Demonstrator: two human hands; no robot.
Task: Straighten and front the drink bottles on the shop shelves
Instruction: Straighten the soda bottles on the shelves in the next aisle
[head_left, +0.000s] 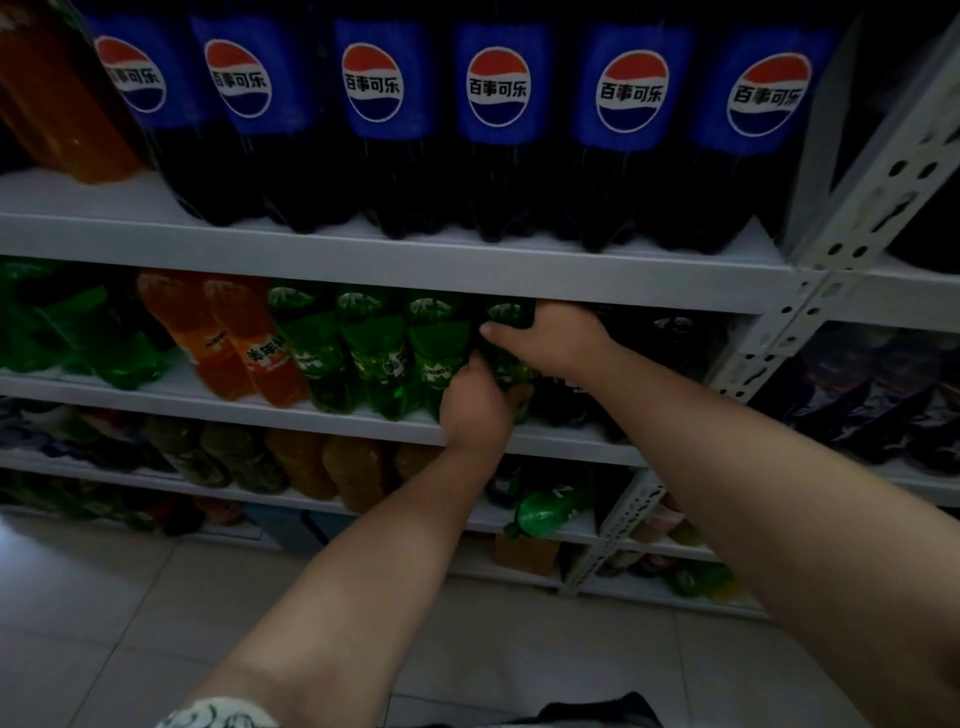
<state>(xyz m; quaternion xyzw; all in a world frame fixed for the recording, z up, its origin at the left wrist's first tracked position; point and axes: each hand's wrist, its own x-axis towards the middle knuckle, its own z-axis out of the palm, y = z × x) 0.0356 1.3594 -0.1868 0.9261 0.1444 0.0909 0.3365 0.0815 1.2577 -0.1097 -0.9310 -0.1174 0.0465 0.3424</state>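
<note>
A green drink bottle (508, 358) stands on the second shelf (363, 418), last in a row of green bottles (374, 353). My right hand (550, 338) grips its upper part just under the shelf above. My left hand (475, 410) grips its lower part near the shelf edge. Two orange bottles (239, 343) stand to the left of the green row. Dark bottles (660, 343) stand to the right, partly hidden behind my right arm.
Several large blue-labelled cola bottles (498, 130) fill the top shelf (395, 265), with an orange bottle (67, 104) at its left. Lower shelves hold yellow and dark bottles (311, 467) and a tipped green bottle (545, 512). A perforated upright post (810, 291) stands right. Tiled floor (156, 623) lies below.
</note>
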